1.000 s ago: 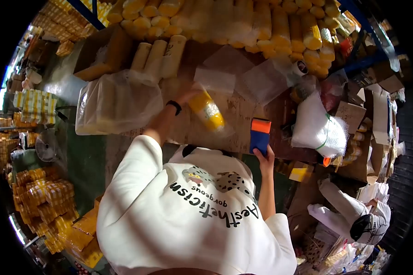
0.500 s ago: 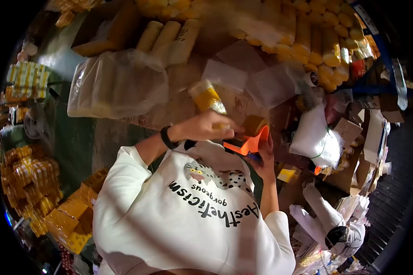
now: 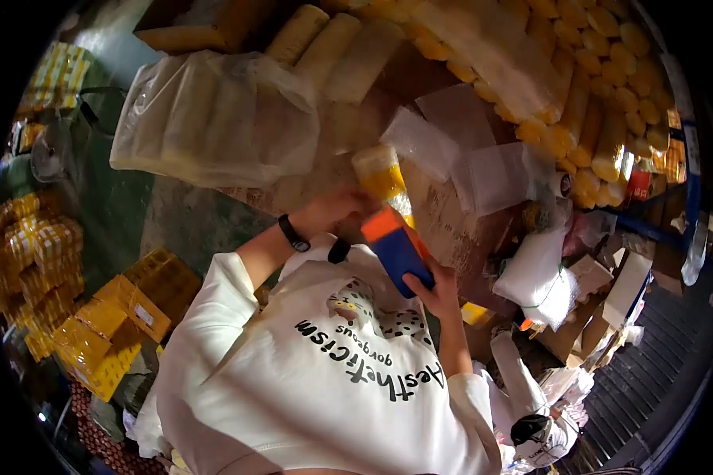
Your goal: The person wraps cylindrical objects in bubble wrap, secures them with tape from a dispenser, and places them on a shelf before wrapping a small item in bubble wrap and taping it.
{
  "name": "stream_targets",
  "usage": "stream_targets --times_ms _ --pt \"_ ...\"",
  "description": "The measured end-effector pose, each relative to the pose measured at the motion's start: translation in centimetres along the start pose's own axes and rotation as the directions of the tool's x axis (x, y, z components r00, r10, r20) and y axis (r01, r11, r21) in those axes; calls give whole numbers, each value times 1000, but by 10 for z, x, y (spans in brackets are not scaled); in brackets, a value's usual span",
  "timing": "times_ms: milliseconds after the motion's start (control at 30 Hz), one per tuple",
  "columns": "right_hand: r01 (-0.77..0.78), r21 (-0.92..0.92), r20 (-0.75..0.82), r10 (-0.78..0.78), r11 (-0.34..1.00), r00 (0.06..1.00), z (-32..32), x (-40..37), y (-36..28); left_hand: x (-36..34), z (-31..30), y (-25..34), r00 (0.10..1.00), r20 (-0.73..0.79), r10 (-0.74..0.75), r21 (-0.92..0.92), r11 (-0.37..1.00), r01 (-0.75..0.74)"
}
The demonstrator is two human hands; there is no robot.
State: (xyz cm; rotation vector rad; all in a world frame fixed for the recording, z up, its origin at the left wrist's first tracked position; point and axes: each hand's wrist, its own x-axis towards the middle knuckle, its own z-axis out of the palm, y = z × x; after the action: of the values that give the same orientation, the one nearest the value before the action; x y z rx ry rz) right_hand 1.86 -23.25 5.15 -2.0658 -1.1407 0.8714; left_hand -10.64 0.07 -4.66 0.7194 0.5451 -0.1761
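Note:
My right hand (image 3: 437,290) is wrapped round a blue and orange tape dispenser (image 3: 402,257), which is tilted in front of my chest. My left hand (image 3: 337,210), with a dark watch on its wrist, is just left of the dispenser's orange end. Its fingers are smeared by motion, so any hold is unclear. Just beyond both hands lies a clear-wrapped package with a yellow band (image 3: 383,177); its near end is partly hidden by the dispenser.
A large clear plastic bag of rolls (image 3: 206,127) lies at upper left, beside pale rolls (image 3: 297,36). Clear sheets (image 3: 495,174) lie right of the package. Yellow rolls (image 3: 602,79) are piled at upper right. A person in pale sleeves (image 3: 523,372) is at lower right.
The dispenser has turned in my right hand, so its blue side now shows. My left hand has moved slightly left and away from it. The whole view has shifted and rotated.

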Motion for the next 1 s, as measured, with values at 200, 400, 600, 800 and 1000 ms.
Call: stream_targets --times_ms 200,400,600,800,1000 --pt "-426 483 24 475 765 880 -21 45 -13 89 -105 98 856 -348 383 280 914 -295" --pt "-616 467 -48 713 635 699 -50 71 11 150 -126 73 871 -204 447 631 740 -232" --pt "-670 460 12 750 583 661 -51 92 1 167 -129 44 883 -315 347 777 628 30" --pt "-641 394 82 669 659 738 -44 91 10 171 -120 28 818 -453 354 790 586 183" --pt "-655 201 6 668 728 744 -36 72 19 216 -130 -46 688 -428 587 820 571 23"
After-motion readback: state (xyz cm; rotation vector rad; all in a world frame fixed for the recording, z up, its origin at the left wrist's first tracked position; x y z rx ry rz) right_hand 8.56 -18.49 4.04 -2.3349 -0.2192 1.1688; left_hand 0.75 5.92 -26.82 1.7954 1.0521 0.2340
